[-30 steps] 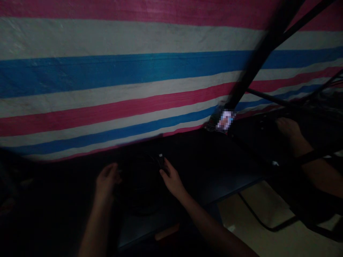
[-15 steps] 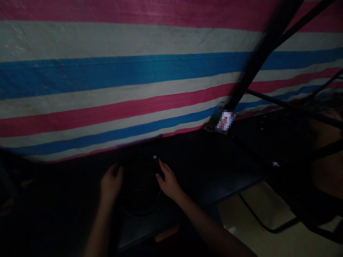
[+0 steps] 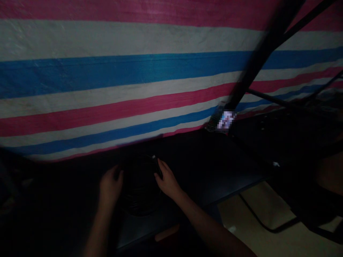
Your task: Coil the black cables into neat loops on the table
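A coil of black cable (image 3: 140, 189) lies on a dark table (image 3: 214, 171), barely visible in the dim light. My left hand (image 3: 110, 185) rests against the coil's left side with fingers curled on it. On the coil's right side sits my right hand (image 3: 167, 180), fingers bent over the edge. A small pale connector tip (image 3: 153, 156) shows at the top of the coil, just above my right fingers.
A striped pink, white and blue tarpaulin (image 3: 120, 82) hangs right behind the table. A dark slanted pole (image 3: 257, 60) and frame bars stand at the right. Pale floor (image 3: 268, 228) with a black cable on it lies beyond the table's right edge.
Both my hands have closed in on the coil from either side. Another person's hand and arm seen at the right a second ago have left that spot.
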The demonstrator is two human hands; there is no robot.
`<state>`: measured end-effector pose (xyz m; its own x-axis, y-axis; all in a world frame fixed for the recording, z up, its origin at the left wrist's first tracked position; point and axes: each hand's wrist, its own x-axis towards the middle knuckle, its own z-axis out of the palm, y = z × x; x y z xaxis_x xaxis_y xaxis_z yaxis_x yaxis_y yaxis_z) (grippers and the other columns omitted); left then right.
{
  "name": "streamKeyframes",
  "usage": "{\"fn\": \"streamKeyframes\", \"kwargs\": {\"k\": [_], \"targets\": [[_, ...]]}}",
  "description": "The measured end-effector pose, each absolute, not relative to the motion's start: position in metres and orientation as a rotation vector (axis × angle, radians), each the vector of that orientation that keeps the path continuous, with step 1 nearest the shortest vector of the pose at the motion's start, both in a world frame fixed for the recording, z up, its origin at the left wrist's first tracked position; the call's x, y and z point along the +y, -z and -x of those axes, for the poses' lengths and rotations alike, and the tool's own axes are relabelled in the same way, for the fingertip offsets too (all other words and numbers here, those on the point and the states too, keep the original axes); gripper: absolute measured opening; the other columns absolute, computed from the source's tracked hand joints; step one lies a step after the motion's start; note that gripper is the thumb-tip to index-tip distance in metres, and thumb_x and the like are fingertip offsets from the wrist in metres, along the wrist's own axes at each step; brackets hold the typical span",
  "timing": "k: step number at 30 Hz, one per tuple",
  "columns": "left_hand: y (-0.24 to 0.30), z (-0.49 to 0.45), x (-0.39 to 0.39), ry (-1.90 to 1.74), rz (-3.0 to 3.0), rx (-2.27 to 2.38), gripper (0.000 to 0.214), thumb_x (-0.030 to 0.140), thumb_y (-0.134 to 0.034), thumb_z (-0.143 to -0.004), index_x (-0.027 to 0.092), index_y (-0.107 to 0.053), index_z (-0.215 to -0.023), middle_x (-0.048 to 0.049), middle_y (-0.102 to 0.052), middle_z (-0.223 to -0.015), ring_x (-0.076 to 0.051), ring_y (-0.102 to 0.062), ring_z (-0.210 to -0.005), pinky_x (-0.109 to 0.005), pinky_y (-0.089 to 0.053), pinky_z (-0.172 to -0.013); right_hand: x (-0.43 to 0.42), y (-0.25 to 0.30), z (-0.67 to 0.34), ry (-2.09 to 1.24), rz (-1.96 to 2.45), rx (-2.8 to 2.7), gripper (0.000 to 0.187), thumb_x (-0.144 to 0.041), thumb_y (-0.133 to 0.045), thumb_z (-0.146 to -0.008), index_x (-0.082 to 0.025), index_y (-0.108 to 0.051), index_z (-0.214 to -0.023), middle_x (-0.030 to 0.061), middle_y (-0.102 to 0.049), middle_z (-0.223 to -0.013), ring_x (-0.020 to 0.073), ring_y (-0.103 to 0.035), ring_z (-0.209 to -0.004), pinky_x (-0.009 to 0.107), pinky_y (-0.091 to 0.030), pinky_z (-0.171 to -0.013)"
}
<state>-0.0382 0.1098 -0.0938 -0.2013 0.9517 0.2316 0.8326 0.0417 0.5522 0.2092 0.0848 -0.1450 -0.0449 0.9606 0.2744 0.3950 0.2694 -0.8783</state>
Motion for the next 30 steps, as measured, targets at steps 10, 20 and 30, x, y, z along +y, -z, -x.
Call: {"fn": "streamKeyframes", "kwargs": {"k": [10, 20, 30], "targets": [[0.076, 0.037, 0.108, -0.936, -1.784, 2.120, 0.050, 0.046, -0.048, -0.089, 0.012, -0.071, -0.117, -0.0184, -0.078, -0.112, -0.034, -0.075, -0.101, -0.043, -0.057, -0.090, 0.083, 0.145, -0.211, -0.708, 1.282, -1.569, 0.067, -0.026, -0.062, -0.091, -0.022, -0.045, -0.156, 0.0156, -0.055, -0.150, 0.0290, -0.053, -0.139, 0.050, -0.044, -0.116], [0.065, 0.031, 0.105, -0.944, -1.692, 2.109, 0.049, 0.050, -0.051, -0.090, 0.018, -0.070, -0.122, -0.0133, -0.079, -0.112, -0.031, -0.076, -0.100, -0.039, -0.059, -0.086, 0.084, 0.141, -0.213, -0.756, 1.255, -1.499, 0.069, -0.020, -0.067, -0.085, -0.022, -0.049, -0.151, 0.0157, -0.058, -0.146, 0.0294, -0.055, -0.136, 0.050, -0.043, -0.116], [0.085, 0.037, 0.100, -0.857, -1.783, 2.079, 0.051, 0.049, -0.051, -0.086, 0.015, -0.074, -0.116, -0.0161, -0.079, -0.116, -0.033, -0.075, -0.104, -0.044, -0.058, -0.094, 0.085, 0.140, -0.211, -0.695, 1.287, -1.417, 0.065, -0.011, -0.059, -0.082, -0.022, -0.055, -0.146, 0.0131, -0.062, -0.131, 0.0266, -0.060, -0.123, 0.046, -0.047, -0.110]]}}
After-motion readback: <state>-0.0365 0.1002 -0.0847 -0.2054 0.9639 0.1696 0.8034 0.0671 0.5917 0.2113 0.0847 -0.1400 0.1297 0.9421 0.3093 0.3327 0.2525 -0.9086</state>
